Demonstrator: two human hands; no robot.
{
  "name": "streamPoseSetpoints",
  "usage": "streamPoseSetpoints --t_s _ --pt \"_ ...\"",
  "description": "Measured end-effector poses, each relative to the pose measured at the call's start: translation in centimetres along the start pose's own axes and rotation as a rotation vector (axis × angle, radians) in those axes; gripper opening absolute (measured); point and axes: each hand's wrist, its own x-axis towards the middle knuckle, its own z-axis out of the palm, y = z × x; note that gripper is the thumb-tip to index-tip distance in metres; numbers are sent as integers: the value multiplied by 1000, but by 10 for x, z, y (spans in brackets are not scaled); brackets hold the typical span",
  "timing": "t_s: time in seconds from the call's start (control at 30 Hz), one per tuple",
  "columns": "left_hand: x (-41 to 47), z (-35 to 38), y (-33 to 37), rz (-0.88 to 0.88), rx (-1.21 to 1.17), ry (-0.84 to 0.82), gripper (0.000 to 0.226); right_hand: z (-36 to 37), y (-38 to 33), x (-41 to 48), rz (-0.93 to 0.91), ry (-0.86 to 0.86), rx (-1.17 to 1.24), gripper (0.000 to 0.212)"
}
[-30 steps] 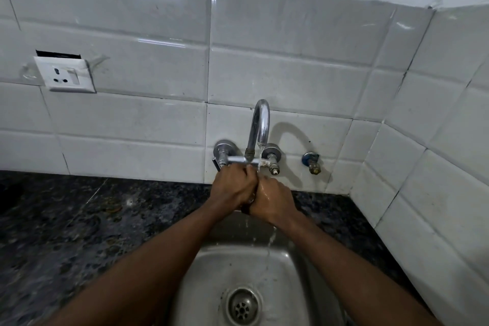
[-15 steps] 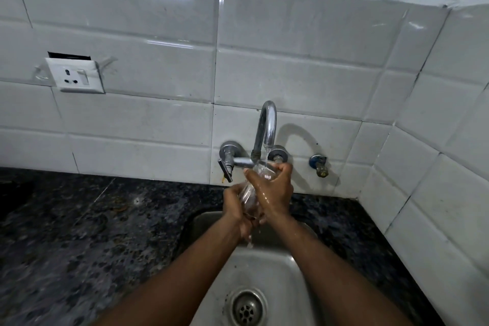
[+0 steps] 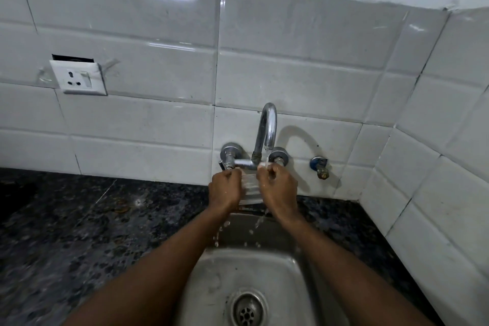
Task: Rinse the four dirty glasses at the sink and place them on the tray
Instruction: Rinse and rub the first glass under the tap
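Spreading apart from the stacked hold of half a second ago, the two hands now sit side by side under the tap. The left hand (image 3: 225,188) has come up level with the right hand (image 3: 280,189), which was above it before. Between them the clear glass (image 3: 249,189) has turned from near upright to lying crosswise over the back of the sink (image 3: 299,270). Each hand has its fingers curled round one end of it, so only the ribbed middle shows. The water still runs, now landing by the right hand's fingers (image 3: 272,169) at that end of the glass, and drops scatter down into the basin.

Around them, the white tiled wall (image 3: 158,34) fills the upper half and turns a corner on the right. The dark speckled counter (image 3: 79,233) runs along its foot and surrounds the sink. Both forearms cross the basin and cover its side rims. The curved chrome spout (image 3: 267,127) rises just behind the hands, with the left tap handle (image 3: 229,156) beside the left knuckles. A white socket (image 3: 78,77) sits on the wall well to the left. A small blue-capped valve (image 3: 319,165) is near the right hand. The drain (image 3: 247,309) lies between the forearms.
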Motion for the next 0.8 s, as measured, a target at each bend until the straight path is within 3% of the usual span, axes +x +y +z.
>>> streamPoseSetpoints --t_s 0.07,0.1,0.2,0.27,0.33,0.4,0.47,0.5,0.53,0.6,0.67,0.73,0.8 --pt "5 -6 7 -318 -108 -135 32 -3 7 -2 -192 -88 -93 30" --pt "7 -10 9 -365 -146 -166 32 -6 12 0 -269 -193 -139 38" --pt "10 -19 8 -343 -90 -163 33 -21 16 9 -367 -590 -299 74" --pt "7 -18 8 -366 -74 -183 33 -27 12 17 -428 -729 -509 77" --pt "-1 -14 6 -279 -100 -197 29 -28 2 27 -393 -804 -591 73" --pt "-10 -6 0 14 -115 -158 20 -30 -8 33 -242 -893 -606 74" --pt "-18 -4 -1 252 -64 -79 13 -31 -13 32 -120 -909 -593 71" --pt "-16 -3 0 285 -13 -20 15 -30 -14 27 -131 -845 -600 69" --pt "-12 -2 3 255 38 32 22 -28 -13 19 -213 -739 -650 67" --pt "-2 0 11 22 154 65 41 -21 -8 2 -466 -510 -814 65" --pt "4 1 14 -112 255 35 48 -17 -1 -3 -585 -408 -850 66" --pt "3 -1 7 37 185 16 38 -19 -2 4 -527 -481 -701 65" --pt "-7 -7 4 341 173 -1 23 -24 -5 17 -316 -695 -532 67"
